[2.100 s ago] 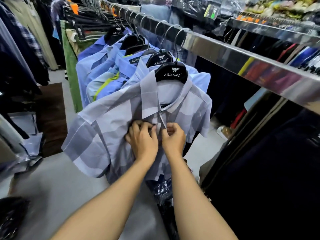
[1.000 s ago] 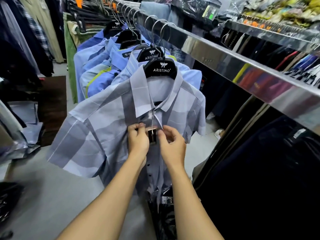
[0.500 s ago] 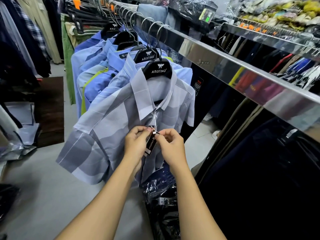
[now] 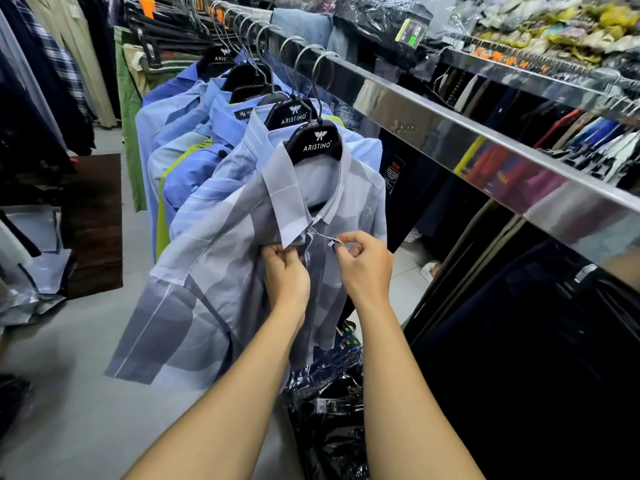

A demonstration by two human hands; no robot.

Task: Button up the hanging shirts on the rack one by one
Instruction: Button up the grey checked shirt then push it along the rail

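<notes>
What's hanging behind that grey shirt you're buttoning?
Behind the grey shirt hang several blue shirts on black hangers. Only their collars and shoulders show; their fronts and buttons are covered.

At nine o'clock a dark brown mat (image 4: 93,220) lies on the grey floor (image 4: 69,393), with grey plastic bags (image 4: 34,244) just beside it. Plastic-wrapped dark garments (image 4: 329,410) sit at six o'clock, and dark trousers (image 4: 536,341) hang at three o'clock.

Two hands (image 4: 287,271), two Aristino hangers (image 4: 317,143) (others unlabelled).
</notes>
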